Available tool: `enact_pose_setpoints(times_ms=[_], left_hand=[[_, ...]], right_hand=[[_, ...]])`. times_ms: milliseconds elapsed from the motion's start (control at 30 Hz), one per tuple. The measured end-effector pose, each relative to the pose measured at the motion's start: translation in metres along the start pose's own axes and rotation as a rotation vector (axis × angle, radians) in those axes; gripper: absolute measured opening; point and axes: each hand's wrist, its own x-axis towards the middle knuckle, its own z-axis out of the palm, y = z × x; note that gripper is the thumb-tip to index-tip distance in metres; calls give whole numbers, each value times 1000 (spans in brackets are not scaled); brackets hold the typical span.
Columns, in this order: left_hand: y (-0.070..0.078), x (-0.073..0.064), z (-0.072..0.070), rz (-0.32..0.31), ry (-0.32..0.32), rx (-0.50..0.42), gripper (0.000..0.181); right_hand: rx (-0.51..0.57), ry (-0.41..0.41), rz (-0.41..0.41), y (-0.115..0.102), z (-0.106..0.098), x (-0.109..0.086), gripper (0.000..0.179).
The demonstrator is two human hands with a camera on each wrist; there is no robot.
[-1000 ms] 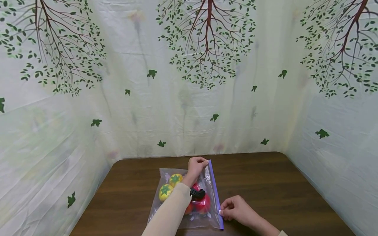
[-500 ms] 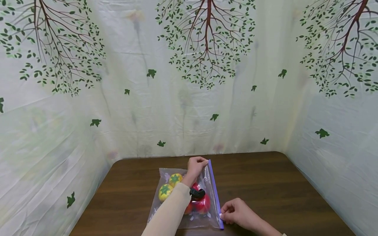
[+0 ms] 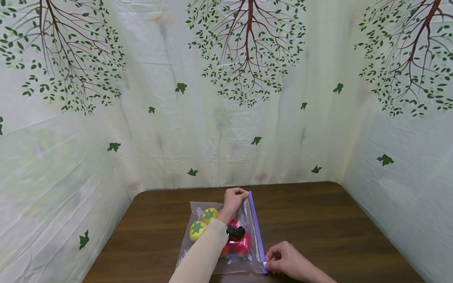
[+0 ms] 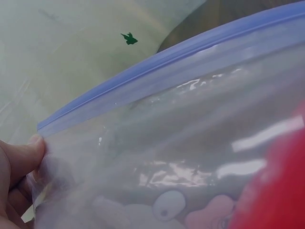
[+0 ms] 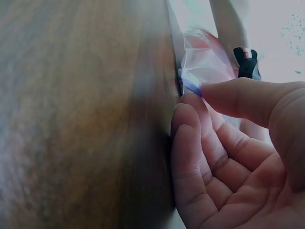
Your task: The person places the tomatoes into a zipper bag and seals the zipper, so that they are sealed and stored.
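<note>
A clear zip bag (image 3: 226, 269) with a purple-blue zip strip (image 3: 256, 230) lies on the table, its strip along the right side. Inside are yellow round pieces (image 3: 197, 230) with green star-shaped tops and shiny red round pieces (image 3: 242, 245). My left hand (image 3: 233, 201) reaches across the bag and pinches its far corner, just below the strip's end in the left wrist view. At the near end of the strip, my right hand (image 3: 287, 261) pinches a small white slider (image 3: 265, 264) between thumb and index finger. My left forearm hides part of the contents.
The brown wooden table (image 3: 336, 220) extends to both sides of the bag. Behind it and at the sides hangs a pale curtain (image 3: 226, 157) printed with trees and leaves. A black band (image 3: 235, 232) circles my left wrist.
My right hand has slid a short way toward me along the strip, with the slider in its fingers, to the near corner. The left hand has kept its hold on the far corner.
</note>
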Motion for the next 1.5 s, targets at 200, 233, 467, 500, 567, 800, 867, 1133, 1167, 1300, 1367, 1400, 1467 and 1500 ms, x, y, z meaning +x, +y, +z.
enact_pose_setpoints(times_ms=[200,233,467,500,567,800,867,1133,1167,1300,1367,1400,1467,1500], left_hand=[[1,-1,0,-7,-4,7,7],[1,-1,0,-8,-4,9,7],[1,-1,3,11,5,38,7],[2,-2,3,13,4,44,7],[2,-2,4,13,-1,50,7],[6,-4,6,20,-2,76,6],[8,-5,7,27,3,88,6],[17,-1,14,69,3,141,5],[19,0,14,71,0,147,6],[24,1,17,78,-22,181,8],[26,1,18,84,-34,193,9],[26,1,19,87,-39,201,10],[28,1,20,100,-49,216,10],[29,1,21,113,-56,224,10]], right_hand=[[-4,5,-2,1,1,-2,10],[-7,6,-3,1,1,-3,10],[4,-15,-5,2,-2,-3,10],[6,-20,-4,2,-3,-3,10],[9,-29,-1,2,-4,-3,11],[15,-47,-1,2,-7,-3,10],[11,-47,0,1,-9,-4,10],[13,-42,15,-2,-23,-12,10],[13,-43,17,-2,-26,-13,10],[18,-48,33,0,-37,-18,11],[15,-51,40,2,-42,-21,12],[14,-53,43,2,-45,-23,12],[12,-53,47,4,-49,-25,12],[10,-53,48,5,-51,-27,12]])
